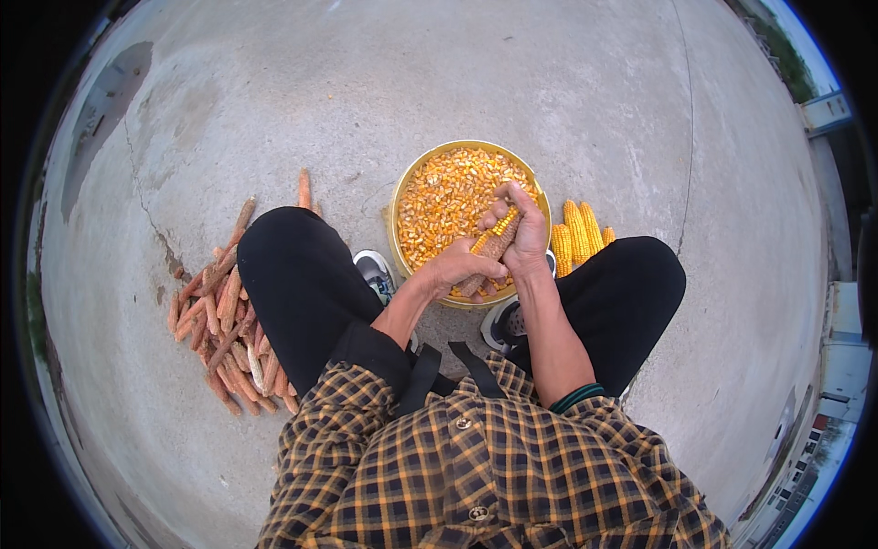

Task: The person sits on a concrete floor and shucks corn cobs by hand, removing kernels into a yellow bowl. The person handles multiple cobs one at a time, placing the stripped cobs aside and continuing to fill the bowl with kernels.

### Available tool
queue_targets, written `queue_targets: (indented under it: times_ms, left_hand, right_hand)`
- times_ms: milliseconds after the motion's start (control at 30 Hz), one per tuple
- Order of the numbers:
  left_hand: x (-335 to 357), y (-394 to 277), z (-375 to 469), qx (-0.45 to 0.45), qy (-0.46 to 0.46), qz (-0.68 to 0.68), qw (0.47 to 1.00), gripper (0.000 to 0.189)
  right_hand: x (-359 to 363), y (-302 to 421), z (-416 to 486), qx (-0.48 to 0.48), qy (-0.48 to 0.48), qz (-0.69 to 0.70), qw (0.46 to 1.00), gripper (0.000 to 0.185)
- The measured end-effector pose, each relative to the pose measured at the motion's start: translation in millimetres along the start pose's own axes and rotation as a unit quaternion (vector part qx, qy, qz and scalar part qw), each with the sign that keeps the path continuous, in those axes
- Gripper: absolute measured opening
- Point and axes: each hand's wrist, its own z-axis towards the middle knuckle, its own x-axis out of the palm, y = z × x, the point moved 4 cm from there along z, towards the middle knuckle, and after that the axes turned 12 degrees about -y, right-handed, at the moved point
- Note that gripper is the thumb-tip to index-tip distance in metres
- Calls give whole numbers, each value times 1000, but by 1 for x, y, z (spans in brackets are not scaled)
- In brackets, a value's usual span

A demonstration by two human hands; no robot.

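Over a round yellow-rimmed tub (pixel 396 241), both hands hold one partly shelled ear of corn (pixel 499 245). Much of its reddish-brown cob is bare, with rows of yellow kernels left along the upper left side. My left hand (pixel 458 269) grips the lower part, thumb lying across the cob. My right hand (pixel 525 230) wraps the upper part from the right, its fingers curled over the far end. Loose corn kernels (pixel 453 195) fill the tub below. Part of the ear is hidden behind the fingers.
A heap of bare corncobs (pixel 230 336) lies on the concrete floor (pixel 590 103), left of my left knee (pixel 291 267). Several unshelled yellow ears (pixel 576 230) lie right of the tub, partly behind my right knee (pixel 631 281). My shoes (pixel 375 273) flank the tub's near side.
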Motion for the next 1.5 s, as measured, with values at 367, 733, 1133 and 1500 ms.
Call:
queue_targets:
  times_ms: [367,733,1133,1500]
  left_hand:
    - [4,-9,0,315,-342,542,700,29]
    - [4,-16,-2,227,-194,335,894,51]
    - [-10,-8,3,124,-152,249,948,43]
    - [11,-19,-17,309,-289,496,758,32]
  right_hand:
    - [-8,-17,8,11,-216,-16,976,32]
    - [-8,-7,7,-26,-105,-4,994,36]
    - [-11,-3,8,2,-116,13,993,51]
    - [-13,-6,5,23,-172,16,985,37]
